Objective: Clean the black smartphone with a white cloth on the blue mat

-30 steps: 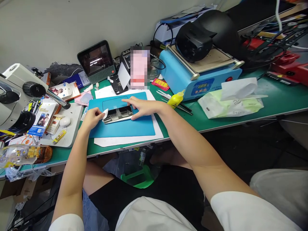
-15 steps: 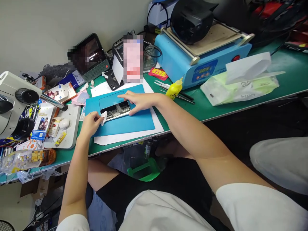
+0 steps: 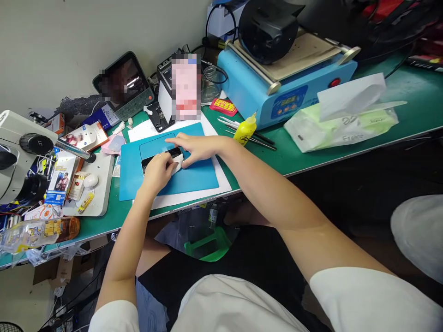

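On the blue mat lies a phone with a dark, shiny face, partly covered by my hands. My left hand is closed on a white tissue and presses it against the right part of the phone. At the phone's right end rests my right hand, its thumb and forefinger spread apart around that end and nothing held in it. Beneath the mat, white paper sticks out.
A yellow bottle and thin tools lie right of the mat. Behind them stands a blue machine, with a tissue pack beside it. A microscope stands left, near a drink bottle. An opened phone lies behind.
My left hand has moved right along the phone with the tissue, from its left end to near my right hand. My right hand stays at the right end. The view has shifted slightly.
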`<action>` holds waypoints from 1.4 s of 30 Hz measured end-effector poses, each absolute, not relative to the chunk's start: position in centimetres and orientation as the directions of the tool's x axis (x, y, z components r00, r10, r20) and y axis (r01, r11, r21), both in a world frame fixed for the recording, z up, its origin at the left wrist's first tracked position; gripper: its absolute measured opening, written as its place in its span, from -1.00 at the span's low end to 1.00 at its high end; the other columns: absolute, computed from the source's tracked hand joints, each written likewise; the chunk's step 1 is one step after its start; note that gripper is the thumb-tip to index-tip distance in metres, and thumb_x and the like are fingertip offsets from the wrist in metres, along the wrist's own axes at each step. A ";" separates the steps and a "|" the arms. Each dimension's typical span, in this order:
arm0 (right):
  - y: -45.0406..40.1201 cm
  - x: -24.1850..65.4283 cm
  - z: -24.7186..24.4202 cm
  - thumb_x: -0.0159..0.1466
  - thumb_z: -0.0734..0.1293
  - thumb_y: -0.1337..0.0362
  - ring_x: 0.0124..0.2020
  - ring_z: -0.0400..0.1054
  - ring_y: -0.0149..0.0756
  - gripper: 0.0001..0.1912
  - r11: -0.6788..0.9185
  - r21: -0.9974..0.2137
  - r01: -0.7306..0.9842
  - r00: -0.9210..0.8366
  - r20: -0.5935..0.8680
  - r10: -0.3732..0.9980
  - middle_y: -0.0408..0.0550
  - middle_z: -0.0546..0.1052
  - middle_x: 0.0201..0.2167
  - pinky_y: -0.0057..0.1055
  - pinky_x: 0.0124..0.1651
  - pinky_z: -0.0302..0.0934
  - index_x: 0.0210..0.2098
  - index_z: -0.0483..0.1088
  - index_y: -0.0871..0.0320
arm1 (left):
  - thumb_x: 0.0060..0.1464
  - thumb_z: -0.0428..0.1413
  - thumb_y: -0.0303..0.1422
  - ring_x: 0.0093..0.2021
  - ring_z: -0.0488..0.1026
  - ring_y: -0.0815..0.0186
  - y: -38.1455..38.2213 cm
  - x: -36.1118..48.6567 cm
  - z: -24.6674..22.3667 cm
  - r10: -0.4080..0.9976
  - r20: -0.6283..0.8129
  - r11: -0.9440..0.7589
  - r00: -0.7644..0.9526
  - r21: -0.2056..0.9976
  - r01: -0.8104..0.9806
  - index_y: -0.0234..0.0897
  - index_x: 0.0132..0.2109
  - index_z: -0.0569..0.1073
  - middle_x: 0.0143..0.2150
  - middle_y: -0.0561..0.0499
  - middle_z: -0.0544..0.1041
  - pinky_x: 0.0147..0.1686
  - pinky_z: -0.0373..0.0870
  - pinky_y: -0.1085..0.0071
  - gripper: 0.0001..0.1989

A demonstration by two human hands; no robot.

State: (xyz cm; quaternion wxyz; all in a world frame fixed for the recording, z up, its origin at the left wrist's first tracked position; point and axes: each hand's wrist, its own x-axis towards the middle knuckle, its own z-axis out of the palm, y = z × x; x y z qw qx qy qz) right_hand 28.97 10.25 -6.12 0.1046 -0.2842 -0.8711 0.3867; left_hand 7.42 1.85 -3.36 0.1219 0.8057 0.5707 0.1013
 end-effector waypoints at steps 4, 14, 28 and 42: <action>10.5 29.0 -6.8 0.20 0.47 -0.08 0.12 0.38 0.05 0.13 0.561 -0.746 0.359 -0.828 0.024 0.561 0.07 0.25 0.31 0.00 0.24 0.33 0.59 -0.17 -0.16 | 0.34 0.13 -0.44 -0.14 0.51 0.08 2.1 10.2 -3.6 0.951 0.041 -0.308 0.308 0.256 0.916 -0.17 -0.33 0.34 -0.25 -0.08 0.56 -0.16 0.33 0.24 -0.77; 10.0 28.7 -6.9 0.09 0.57 0.05 0.30 0.35 0.19 0.42 0.504 -0.797 0.334 -0.785 0.061 0.616 0.18 0.07 0.48 0.12 0.34 0.28 0.61 -0.45 -0.13 | 0.33 0.06 -0.50 -0.05 0.56 0.02 4.9 12.3 -3.3 0.984 0.038 -0.179 0.174 0.230 0.957 -0.21 -0.18 0.45 -0.12 -0.18 0.64 -0.17 0.32 0.23 -0.88; 9.7 29.0 -6.3 0.10 0.55 -0.03 0.12 0.44 0.12 0.38 0.455 -0.785 0.420 -0.768 -0.040 0.640 0.10 0.13 0.46 0.10 0.20 0.41 0.61 -0.42 -0.23 | 0.31 0.12 -0.41 -0.13 0.56 0.07 6.5 10.4 -3.5 0.973 0.026 -0.227 0.231 0.322 0.919 -0.21 -0.22 0.48 -0.19 -0.10 0.64 -0.25 0.26 0.27 -0.91; 9.4 29.2 -6.0 0.15 0.49 -0.13 0.14 0.44 0.13 0.35 0.461 -0.751 0.473 -0.777 -0.107 0.621 0.12 0.19 0.43 0.11 0.22 0.42 0.60 -0.48 -0.23 | 0.24 0.18 -0.39 -0.24 0.39 0.18 5.7 0.3 -3.3 0.976 0.051 -0.212 0.211 0.432 0.877 -0.16 -0.43 0.21 -0.37 0.02 0.46 -0.23 0.20 0.29 -0.67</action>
